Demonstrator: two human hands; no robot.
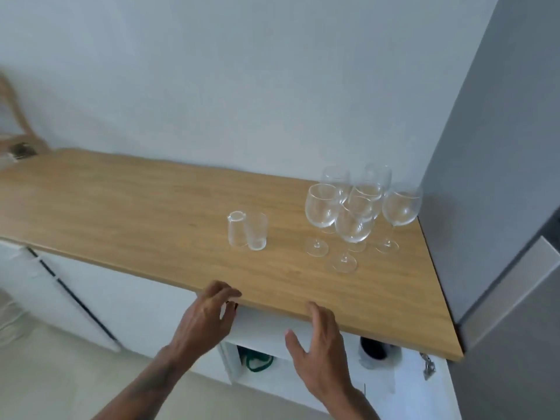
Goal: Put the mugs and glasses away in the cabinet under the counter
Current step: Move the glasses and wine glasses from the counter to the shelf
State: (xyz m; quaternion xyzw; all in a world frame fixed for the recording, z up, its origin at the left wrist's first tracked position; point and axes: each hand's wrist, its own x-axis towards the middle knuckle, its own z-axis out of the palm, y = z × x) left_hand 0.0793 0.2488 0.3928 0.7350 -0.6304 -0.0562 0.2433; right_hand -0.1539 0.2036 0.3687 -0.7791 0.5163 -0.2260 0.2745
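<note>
Both empty hands hover at counter edge.

The wine glasses overlap, so the rear ones' stems and feet are hidden. The bench front edge covers most of the open cabinet interior; a green item and a dark object inside are unidentifiable. At the left edge, a blurred wooden frame is cut off.

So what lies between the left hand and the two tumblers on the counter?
Nothing: in the head view, only bare wooden counter lies between the left hand, at the front edge, and the two tumblers. The wine glasses stand off to the right.
</note>
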